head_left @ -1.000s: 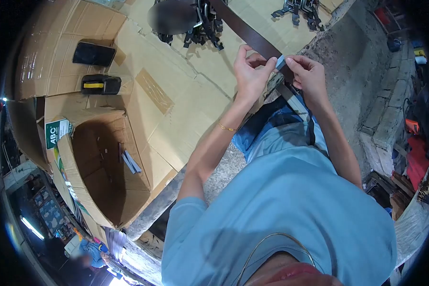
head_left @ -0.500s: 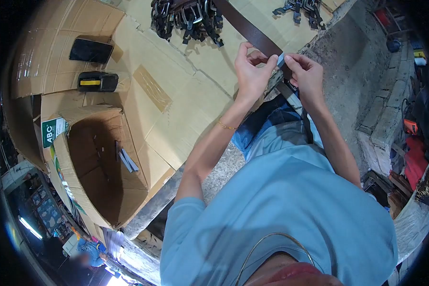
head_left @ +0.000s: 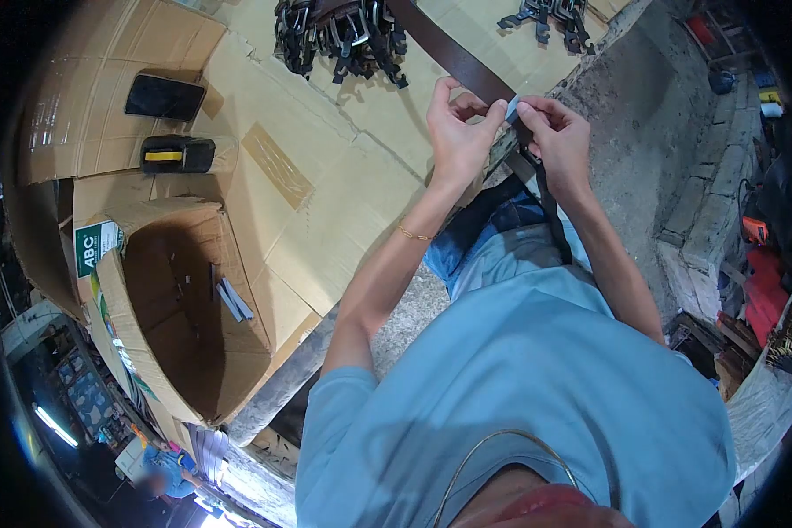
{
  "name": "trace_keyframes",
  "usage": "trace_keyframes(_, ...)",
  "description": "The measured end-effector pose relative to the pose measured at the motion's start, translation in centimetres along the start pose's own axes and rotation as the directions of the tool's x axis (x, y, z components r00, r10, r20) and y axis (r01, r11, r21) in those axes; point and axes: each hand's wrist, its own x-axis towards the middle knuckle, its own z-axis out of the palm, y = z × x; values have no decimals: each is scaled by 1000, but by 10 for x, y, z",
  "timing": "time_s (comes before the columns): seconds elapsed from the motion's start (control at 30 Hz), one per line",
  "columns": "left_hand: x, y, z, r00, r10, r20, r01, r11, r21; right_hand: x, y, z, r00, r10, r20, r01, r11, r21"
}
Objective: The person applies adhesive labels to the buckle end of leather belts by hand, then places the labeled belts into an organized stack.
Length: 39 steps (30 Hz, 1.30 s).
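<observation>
A dark brown belt strap [head_left: 453, 55] runs from the top of the view down across the cardboard to my fingers. My left hand [head_left: 463, 132] pinches the strap and a small pale blue-white strip [head_left: 511, 109] at the table's edge. From the other side, my right hand [head_left: 560, 141] pinches the same strip between thumb and fingers. Past my hands, the strap hangs over the edge toward my lap. Up the table from my left hand lies a heap of dark belts with metal buckles [head_left: 343, 40]. A smaller cluster of buckles [head_left: 554, 22] lies at the upper right.
An open cardboard box [head_left: 163, 378] with a few pale strips [head_left: 235, 299] inside stands at the left. Above it lie a black phone [head_left: 165, 97] and a black-and-yellow tool [head_left: 176, 156]. Another person [head_left: 167, 471] is far off at lower left.
Both hands have shifted slightly left in view, still pinching the strap and strip. More of the strap's hanging end shows below my right hand.
</observation>
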Motion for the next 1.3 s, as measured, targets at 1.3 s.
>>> trace_keyframes(1.3, 0, 12, -1, 995, -57, 79, 61, 997, -54, 6, -3, -10, 987, -155, -32, 145, 967, -211)
